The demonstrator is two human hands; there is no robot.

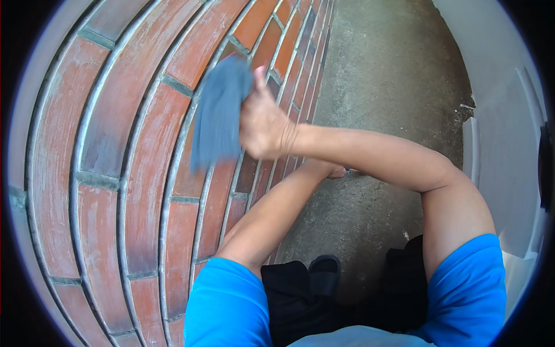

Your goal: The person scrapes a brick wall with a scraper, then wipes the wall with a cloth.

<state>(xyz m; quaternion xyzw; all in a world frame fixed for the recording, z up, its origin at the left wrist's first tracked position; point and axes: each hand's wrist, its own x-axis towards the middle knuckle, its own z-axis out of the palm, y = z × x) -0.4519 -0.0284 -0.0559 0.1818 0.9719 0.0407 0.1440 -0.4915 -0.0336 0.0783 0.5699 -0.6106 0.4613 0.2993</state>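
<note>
My right hand (266,124) grips a grey-blue cloth (219,113), its thumb raised and its other fingers mostly hidden. The cloth lies over the face of the red brick wall (147,150), and its edges are blurred. Below my right forearm is my left hand (329,169), near the lower part of the wall. Only a bit of that hand shows beneath the right wrist and forearm, so its grip cannot be made out.
The brick wall fills the left side, with grey mortar lines between bricks. A worn concrete floor (381,75) runs beside it. On the right stands a pale wall or panel (503,150) with a raised edge. A dark sandal (324,276) shows at the bottom.
</note>
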